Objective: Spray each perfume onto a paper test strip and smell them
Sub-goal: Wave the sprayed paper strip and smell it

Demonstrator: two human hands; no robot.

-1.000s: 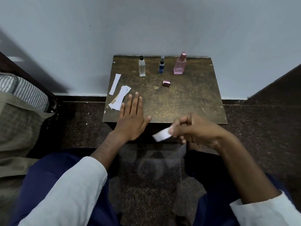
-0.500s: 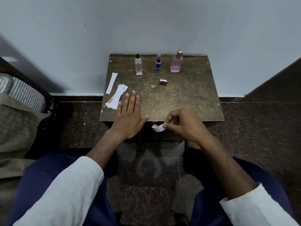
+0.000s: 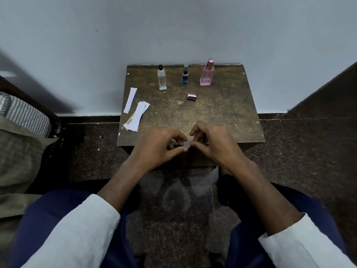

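Head view: paper strip (image 3: 187, 145) was pinched between fingers of left hand (image 3: 158, 147) and right hand (image 3: 210, 145) at tabletop (image 3: 222, 113) near edge; should be gripped lightly, kept uncrumpled.

A small paper strip (image 3: 187, 144) at lower centre is mostly hidden between the left hand (image 3: 157, 147) and right hand (image 3: 214, 145). Striped fabric (image 3: 23, 113) is cut off at the left edge; bottle labels are too small to read.
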